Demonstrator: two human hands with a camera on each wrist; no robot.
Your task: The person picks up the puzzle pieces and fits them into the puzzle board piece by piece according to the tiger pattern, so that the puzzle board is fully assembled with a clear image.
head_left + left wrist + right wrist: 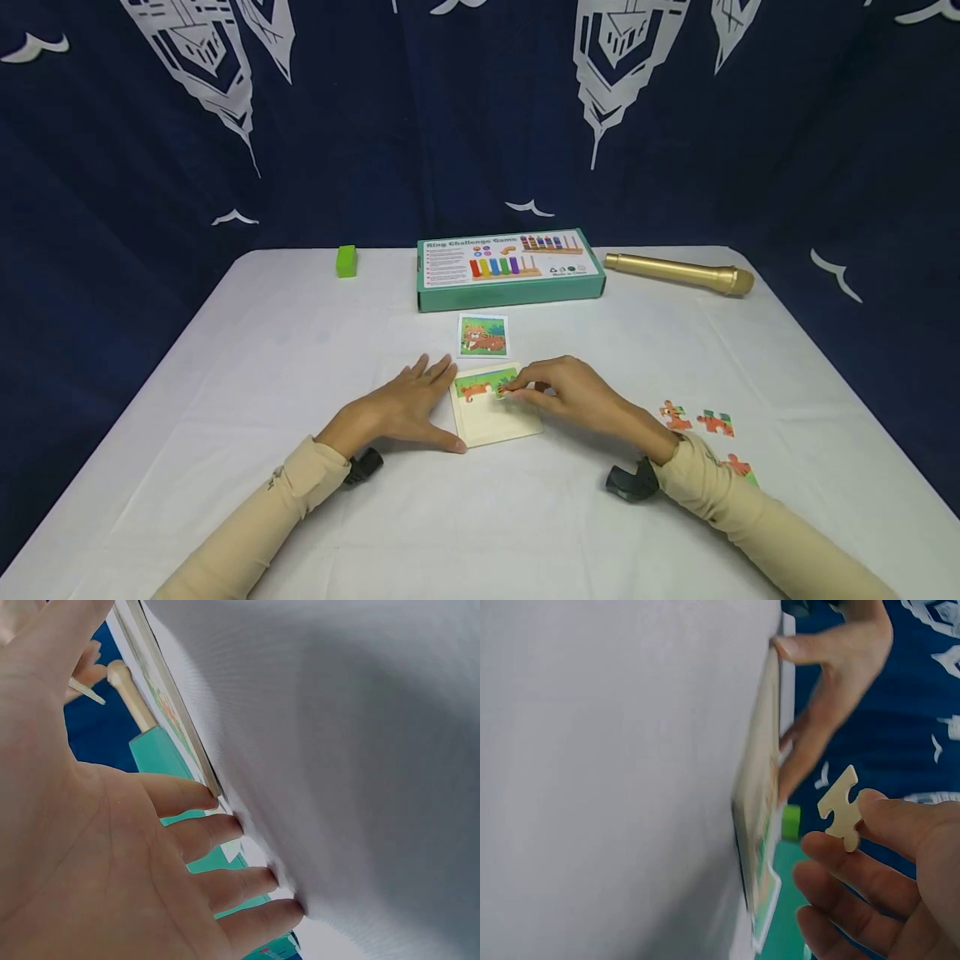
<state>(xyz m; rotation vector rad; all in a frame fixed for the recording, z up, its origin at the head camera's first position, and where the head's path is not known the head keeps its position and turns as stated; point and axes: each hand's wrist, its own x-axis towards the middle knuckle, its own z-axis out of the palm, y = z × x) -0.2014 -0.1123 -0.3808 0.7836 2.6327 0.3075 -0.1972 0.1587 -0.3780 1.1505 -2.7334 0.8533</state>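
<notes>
My right hand (pixel 576 393) pinches a wooden jigsaw puzzle piece (pixel 842 811) between thumb and index finger, its pale bare side showing in the right wrist view. It is held over the right side of a square wooden puzzle board (pixel 497 425). Printed pieces of a green and orange animal picture fill the board's far strip; the near part is bare wood. My left hand (pixel 408 407) lies beside the board with fingers spread, thumb at the near left corner and index fingertip (pixel 206 796) at the board's edge. Just behind the board lies a picture card (pixel 484 337) showing a tiger.
Three loose puzzle pieces (pixel 716 422) lie to the right, one partly behind the right sleeve (pixel 720 492). A green game box (pixel 510 292) stands behind the card. A gold microphone (pixel 667 272) is at the back right, a green block (pixel 347 261) at the back left.
</notes>
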